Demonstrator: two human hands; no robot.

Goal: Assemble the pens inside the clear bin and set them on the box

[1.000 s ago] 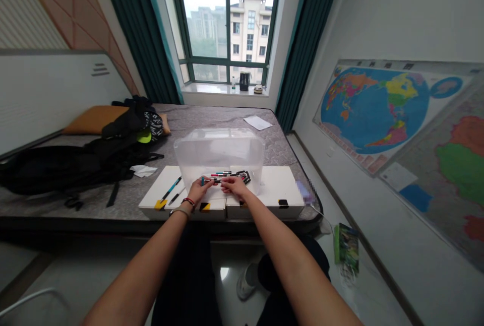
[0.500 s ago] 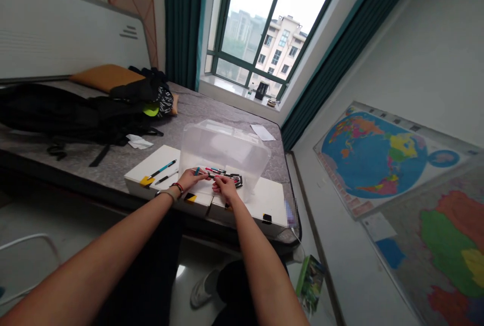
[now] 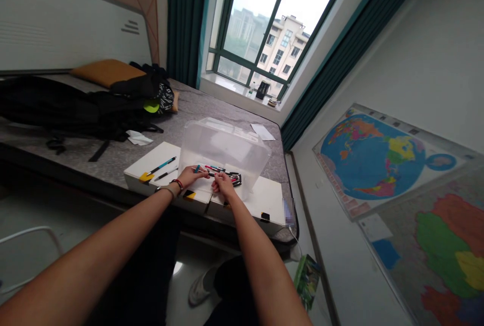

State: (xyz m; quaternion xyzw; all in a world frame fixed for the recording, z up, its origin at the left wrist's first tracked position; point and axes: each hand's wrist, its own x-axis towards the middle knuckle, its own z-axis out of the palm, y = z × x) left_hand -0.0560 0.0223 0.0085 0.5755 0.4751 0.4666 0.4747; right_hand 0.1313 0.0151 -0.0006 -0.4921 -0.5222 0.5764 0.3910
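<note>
Pen (image 3: 197,169) with a teal end, lower centre of the frame, is pinched in the left hand (image 3: 191,177), probably by the fingertips because it is so slim; the right hand (image 3: 223,185) bunches its fingers close by, but whether they grip it I cannot tell. Just beyond, a cloudy, see-through plastic bin (image 3: 227,139) seems tipped sideways on smooth white boxes (image 3: 260,196), perhaps keeping the loose pens (image 3: 215,168) reachable

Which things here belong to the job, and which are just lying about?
Likely in use:
- pen in the left hand
- loose pens beyond it
- blue pen
- black pen
- clear bin
- white boxes underneath

Lying about:
- black bag
- orange cushion
- crumpled paper
- white sheet
</note>
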